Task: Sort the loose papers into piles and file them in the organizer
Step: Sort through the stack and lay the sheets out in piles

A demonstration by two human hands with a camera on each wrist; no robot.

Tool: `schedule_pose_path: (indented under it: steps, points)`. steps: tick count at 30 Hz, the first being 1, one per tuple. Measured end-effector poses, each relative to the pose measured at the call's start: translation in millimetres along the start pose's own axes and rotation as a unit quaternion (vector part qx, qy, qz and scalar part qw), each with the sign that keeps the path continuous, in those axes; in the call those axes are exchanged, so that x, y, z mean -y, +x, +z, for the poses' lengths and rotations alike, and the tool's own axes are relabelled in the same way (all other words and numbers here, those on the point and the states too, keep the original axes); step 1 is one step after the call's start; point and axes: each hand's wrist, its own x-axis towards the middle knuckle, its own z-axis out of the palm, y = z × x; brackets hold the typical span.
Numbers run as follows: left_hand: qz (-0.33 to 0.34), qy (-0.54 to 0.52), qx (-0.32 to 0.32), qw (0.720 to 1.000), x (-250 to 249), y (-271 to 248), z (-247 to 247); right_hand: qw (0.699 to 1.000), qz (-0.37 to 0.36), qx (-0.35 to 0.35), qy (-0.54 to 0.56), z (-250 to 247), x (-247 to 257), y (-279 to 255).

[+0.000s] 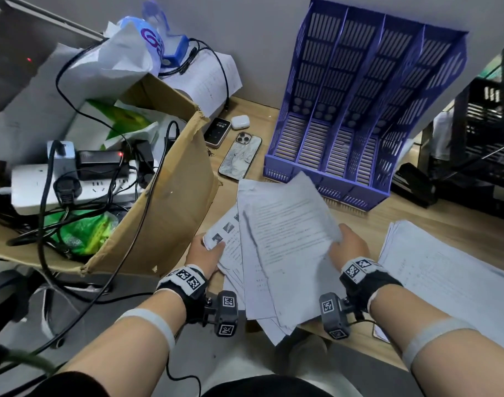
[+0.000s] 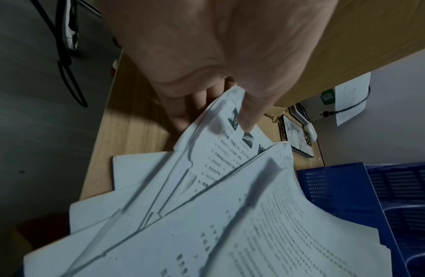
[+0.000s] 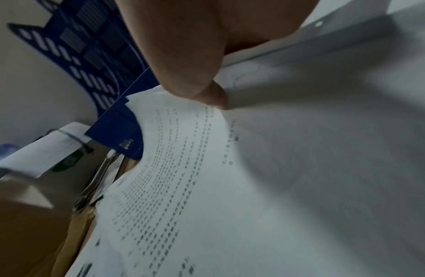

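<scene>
Plainly, near to far:

Hands: the left hand (image 1: 206, 252) pinches the left edge of the fanned papers (image 1: 276, 253), thumb on top and fingers beneath, as the left wrist view shows; the right hand (image 1: 349, 243) grasps the right edge, thumb pressed on the top sheet.

Why held so: a grip at each side keeps the loose sheets from sliding apart — likely so they can be leafed through and squared before sorting.

Papers in hand: spread like a fan, corners askew, the near ends hanging past the counter (image 1: 434, 216) edge, the far ends reaching toward the organizer's front lip. They lie between the two hands, lifted rather than flat.

Sorted pile (image 1: 445, 267): a stack of sheets lies flat on the counter just beside the right hand, on its outer side — probably one pile already begun.

Stage: a judgement only — sorting looks under way, filing not yet started.

Organizer (image 1: 368, 101): purple, slotted, standing beyond the papers against the wall; the compartments that show look empty of sheets.

Beside it: two phones (image 1: 239, 156) and a white earbud case (image 1: 240, 121) lie on the counter between the organizer and a torn cardboard box (image 1: 170, 179), which sits beside the left hand.

Risk: with so loose a fan, a sheet may slip off the near edge.
</scene>
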Motion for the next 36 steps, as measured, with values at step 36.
schedule_pose_path:
  steps: [36]
  points:
    - [0.045,0.126,0.050,0.990,-39.2,14.8,29.7,0.972,0.101,0.075,0.196,33.1,10.3,0.2]
